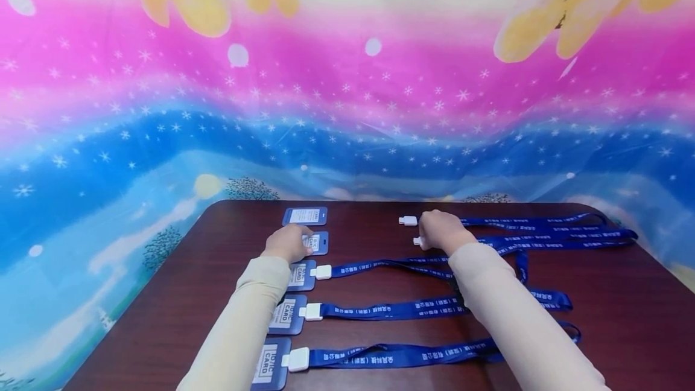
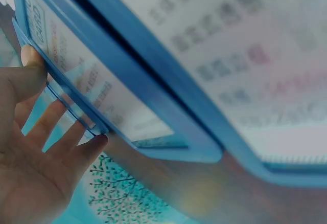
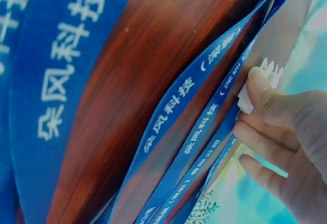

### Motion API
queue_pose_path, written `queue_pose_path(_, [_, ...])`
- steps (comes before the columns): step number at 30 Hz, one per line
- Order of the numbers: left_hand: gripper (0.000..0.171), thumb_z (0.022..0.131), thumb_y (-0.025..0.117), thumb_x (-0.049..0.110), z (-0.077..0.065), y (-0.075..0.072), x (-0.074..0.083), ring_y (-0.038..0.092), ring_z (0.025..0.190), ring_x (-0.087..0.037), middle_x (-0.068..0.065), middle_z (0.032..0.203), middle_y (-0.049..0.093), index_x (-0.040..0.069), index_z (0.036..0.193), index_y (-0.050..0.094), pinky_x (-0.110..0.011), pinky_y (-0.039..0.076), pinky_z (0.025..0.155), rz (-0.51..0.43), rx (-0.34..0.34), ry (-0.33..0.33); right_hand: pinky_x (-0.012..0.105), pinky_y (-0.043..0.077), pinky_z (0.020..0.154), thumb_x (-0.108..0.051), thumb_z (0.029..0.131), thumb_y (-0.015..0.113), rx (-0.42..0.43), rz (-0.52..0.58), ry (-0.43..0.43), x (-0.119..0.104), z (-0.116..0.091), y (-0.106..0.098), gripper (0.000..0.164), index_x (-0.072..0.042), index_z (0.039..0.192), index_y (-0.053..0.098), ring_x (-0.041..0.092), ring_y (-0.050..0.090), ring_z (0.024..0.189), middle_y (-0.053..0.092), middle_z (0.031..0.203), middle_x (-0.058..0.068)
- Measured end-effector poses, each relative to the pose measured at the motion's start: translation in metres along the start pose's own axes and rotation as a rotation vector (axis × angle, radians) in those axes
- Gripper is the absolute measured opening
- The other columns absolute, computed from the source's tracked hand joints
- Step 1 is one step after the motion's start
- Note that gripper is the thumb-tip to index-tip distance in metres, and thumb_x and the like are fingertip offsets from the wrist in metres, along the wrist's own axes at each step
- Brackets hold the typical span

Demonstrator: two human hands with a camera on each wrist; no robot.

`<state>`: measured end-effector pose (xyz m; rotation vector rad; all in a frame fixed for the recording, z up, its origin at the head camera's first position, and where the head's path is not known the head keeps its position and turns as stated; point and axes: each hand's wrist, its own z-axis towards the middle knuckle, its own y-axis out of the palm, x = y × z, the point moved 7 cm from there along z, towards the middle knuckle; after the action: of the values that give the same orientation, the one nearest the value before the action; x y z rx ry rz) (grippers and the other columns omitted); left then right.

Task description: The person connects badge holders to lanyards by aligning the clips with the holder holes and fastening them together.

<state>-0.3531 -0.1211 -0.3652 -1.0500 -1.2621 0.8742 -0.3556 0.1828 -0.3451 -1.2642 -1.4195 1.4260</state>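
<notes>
My left hand grips a blue badge holder, second from the back in the left column. In the left wrist view its thumb lies at a holder's edge, with the other fingers spread beyond. With thumb and forefinger, my right hand pinches the white clip of a blue lanyard. Farther back lies another badge holder, across from a lanyard's white clip; a gap separates the two.
Nearer me, three badge holders lie joined to lanyards by white clips: the back one, the middle one and the front one. Their blue straps run right, under my right forearm. A printed cloth hangs behind the dark wooden table.
</notes>
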Motion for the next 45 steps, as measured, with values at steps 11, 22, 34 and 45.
queue_pose_path(11, [0.040,0.086,0.079,0.023,0.000,0.001,0.003,0.063,0.107,-0.033,-0.012,0.123,0.067,0.015,0.124,0.070,-0.049,0.053,0.085,0.048,-0.009,-0.006,0.031,0.036,0.056,-0.010,0.089,0.073,-0.013,-0.064,-0.055,-0.008,0.002,0.002,0.023,-0.011,0.068,0.063,0.016,0.035,0.053,0.038,0.058,0.000])
queue_pose_path(22, [0.041,0.087,0.078,0.026,0.001,0.002,-0.002,0.062,0.111,-0.033,-0.011,0.125,0.066,0.016,0.126,0.069,-0.050,0.051,0.089,0.030,-0.015,0.008,0.033,0.042,0.059,-0.016,0.093,0.069,0.015,-0.143,-0.116,-0.041,0.014,-0.001,0.019,-0.012,0.075,0.065,0.018,0.046,0.057,0.053,0.064,0.003])
queue_pose_path(34, [0.042,0.086,0.079,0.027,0.002,0.002,0.000,0.062,0.111,-0.032,-0.011,0.126,0.066,0.017,0.126,0.069,-0.049,0.051,0.088,0.027,-0.002,0.002,0.037,0.050,0.069,-0.021,0.096,0.066,0.059,-0.208,-0.185,-0.102,0.030,0.005,0.017,-0.012,0.082,0.068,0.019,0.053,0.065,0.058,0.069,0.002])
queue_pose_path(45, [0.042,0.087,0.079,0.027,0.000,0.003,-0.001,0.063,0.109,-0.032,-0.010,0.125,0.067,0.017,0.127,0.069,-0.050,0.051,0.086,0.026,0.006,-0.007,0.035,0.055,0.080,-0.027,0.095,0.067,0.129,-0.317,-0.233,-0.147,0.039,0.014,0.018,-0.012,0.099,0.075,0.017,0.062,0.077,0.070,0.088,0.003])
